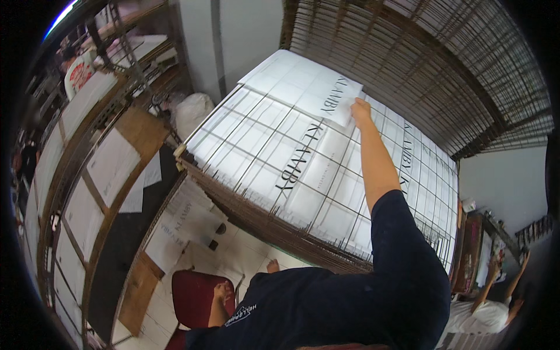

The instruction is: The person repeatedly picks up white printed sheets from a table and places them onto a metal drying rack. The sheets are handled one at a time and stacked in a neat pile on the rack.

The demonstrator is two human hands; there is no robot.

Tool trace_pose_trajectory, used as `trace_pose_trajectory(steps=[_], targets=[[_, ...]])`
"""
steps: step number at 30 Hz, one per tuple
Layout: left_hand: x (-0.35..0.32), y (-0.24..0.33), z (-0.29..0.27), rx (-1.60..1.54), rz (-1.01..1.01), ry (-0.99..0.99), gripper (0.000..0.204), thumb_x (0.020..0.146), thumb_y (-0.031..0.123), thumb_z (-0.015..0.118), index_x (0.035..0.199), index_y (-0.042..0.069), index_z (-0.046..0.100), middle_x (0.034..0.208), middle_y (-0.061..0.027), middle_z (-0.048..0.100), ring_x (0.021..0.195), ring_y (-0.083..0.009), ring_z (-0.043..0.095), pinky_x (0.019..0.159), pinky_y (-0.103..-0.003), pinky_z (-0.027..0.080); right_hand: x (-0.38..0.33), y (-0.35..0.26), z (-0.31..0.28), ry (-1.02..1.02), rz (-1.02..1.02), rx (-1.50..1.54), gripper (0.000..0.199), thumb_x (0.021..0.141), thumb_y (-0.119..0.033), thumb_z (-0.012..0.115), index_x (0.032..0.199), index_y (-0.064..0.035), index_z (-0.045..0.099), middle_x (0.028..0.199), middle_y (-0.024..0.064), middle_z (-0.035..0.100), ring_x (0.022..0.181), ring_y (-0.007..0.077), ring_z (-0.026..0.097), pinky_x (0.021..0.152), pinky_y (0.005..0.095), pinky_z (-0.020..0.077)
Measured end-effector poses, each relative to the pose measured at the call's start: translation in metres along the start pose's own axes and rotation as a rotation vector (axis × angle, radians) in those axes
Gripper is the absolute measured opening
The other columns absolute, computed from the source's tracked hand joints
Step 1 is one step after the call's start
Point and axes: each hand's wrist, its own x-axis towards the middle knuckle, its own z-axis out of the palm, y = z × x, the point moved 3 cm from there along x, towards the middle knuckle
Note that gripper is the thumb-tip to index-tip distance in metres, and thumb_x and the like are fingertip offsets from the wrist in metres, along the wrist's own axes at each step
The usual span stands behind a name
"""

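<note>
- My right hand (360, 109) is stretched far up to the upper middle of the frame, fingers closed on the lower corner of a white printed sheet (303, 86).
- That sheet lies on top of the wire drying rack (245, 131), at its upper edge, tilted against the grid beneath it.
- Under the wire grid lie more white sheets (326, 175) with dark lettering, filling the rack from centre to right of the frame.
- My right arm in its dark sleeve (402, 256) runs up from the lower right to that hand.
- My left hand (221, 290) sits low in the frame, lower left of centre, resting by the red chair (195, 294); I cannot tell how far it is open or whether it holds anything.
- The chair stands on a white tiled floor (245, 256), just below the rack's front edge.
- On the left of the frame, long wooden racks (87, 192) carry further white sheets in a row.
- Above, at the upper right, a stack of empty wire racks (437, 70) leans overhead.
- Another person in a white top (481, 315) is at the lower right edge, arms raised, well apart from me.
</note>
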Motion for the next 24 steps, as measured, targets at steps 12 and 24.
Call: trace_pose_trajectory(steps=[12, 24], targets=[[0.069, 0.019, -0.01, 0.137, 0.083, -0.058, 0.033, 0.087, 0.034, 0.048, 0.108, 0.009, 0.054, 0.093, -0.0101, 0.058, 0.075, -0.0236, 0.056, 0.071, -0.04, 0.046, -0.041, -0.073, 0.012, 0.093, -0.026, -0.397, 0.048, 0.072, -0.019, 0.054, 0.118, -0.0027, 0.053, 0.118, 0.0189, 0.054, 0.111, 0.0314, 0.05, 0.093, 0.0382, 0.0395], [0.064, 0.128, 0.091, 0.616, 0.251, -0.292, 0.034, 0.086, 0.027, 0.051, 0.113, 0.007, 0.051, 0.103, -0.012, 0.057, 0.074, -0.0222, 0.057, 0.067, -0.035, 0.047, -0.305, -0.234, -0.362, 0.741, -0.709, -0.716, 0.039, 0.078, -0.018, 0.064, 0.115, -0.0063, 0.055, 0.093, 0.0082, 0.065, 0.077, 0.0235, 0.063, 0.074, 0.0315, 0.0478]])
